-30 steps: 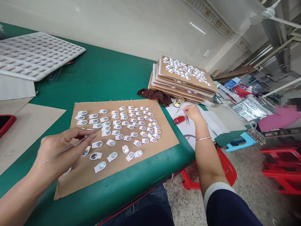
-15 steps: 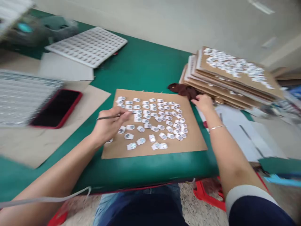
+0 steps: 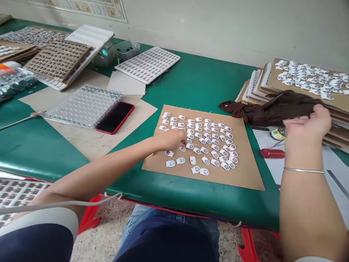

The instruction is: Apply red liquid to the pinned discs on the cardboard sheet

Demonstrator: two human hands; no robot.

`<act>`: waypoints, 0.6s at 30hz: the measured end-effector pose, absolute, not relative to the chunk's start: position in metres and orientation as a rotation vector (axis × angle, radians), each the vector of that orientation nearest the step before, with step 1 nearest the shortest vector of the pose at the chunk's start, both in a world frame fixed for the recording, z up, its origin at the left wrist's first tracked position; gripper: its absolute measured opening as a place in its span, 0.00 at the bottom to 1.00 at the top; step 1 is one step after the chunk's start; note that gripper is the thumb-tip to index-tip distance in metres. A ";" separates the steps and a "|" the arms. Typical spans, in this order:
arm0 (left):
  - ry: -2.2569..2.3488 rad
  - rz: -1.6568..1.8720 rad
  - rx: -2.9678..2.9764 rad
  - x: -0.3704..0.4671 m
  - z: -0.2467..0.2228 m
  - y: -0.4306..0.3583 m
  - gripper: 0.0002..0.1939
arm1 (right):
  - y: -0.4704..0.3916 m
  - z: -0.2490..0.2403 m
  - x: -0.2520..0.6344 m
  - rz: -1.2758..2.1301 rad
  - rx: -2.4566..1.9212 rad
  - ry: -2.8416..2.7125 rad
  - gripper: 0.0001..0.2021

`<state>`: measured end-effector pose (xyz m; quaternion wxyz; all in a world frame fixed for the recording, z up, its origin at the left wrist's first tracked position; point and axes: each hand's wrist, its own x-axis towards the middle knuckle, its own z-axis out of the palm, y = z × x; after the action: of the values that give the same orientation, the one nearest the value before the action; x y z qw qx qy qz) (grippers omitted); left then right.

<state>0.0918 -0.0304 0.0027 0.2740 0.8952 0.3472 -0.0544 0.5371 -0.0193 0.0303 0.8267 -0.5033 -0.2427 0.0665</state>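
Several small white tags with round metallic pieces lie spread on a brown cardboard sheet [image 3: 245,171]. Over the middle of the sheet is my left hand [image 3: 170,140], fingers closed on a thin tool [image 3: 192,143] that shows only in part, its tip among the tags. My right hand [image 3: 309,125], at the right, is wrapped on a dark brown cloth [image 3: 283,107]. The cloth is stretched from beside the cardboard to the front of a stack of loaded boards [image 3: 338,109]; my fingertips are partly hidden in it.
A red-edged phone [image 3: 115,117] lies on a clear plastic tray [image 3: 84,105] at the left. White foam trays [image 3: 148,64] stand behind. A red-handled object [image 3: 272,153] and white paper [image 3: 268,167] lie at the right. A white cable [image 3: 81,203] crosses the front edge.
The view has shifted to show more on the left. My right hand has lifted the brown cloth and pulled it out to the right. My left hand has moved farther over the cardboard.
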 end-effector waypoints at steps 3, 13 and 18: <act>0.966 -0.218 2.374 0.093 0.000 -0.028 0.10 | -0.045 0.049 0.543 0.429 -0.914 -0.319 0.19; 1.027 -0.376 2.350 0.102 0.004 -0.025 0.11 | -0.098 0.031 0.524 -0.036 -1.091 -0.448 0.18; 1.061 -0.448 2.350 0.105 0.008 -0.025 0.13 | -0.104 -0.005 0.516 -0.183 -1.373 -0.526 0.05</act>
<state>0.1050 -0.0248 0.0079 0.2590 0.8673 0.3916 -0.1654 0.5157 -0.1040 -0.0050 0.7381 -0.6252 -0.2394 -0.0833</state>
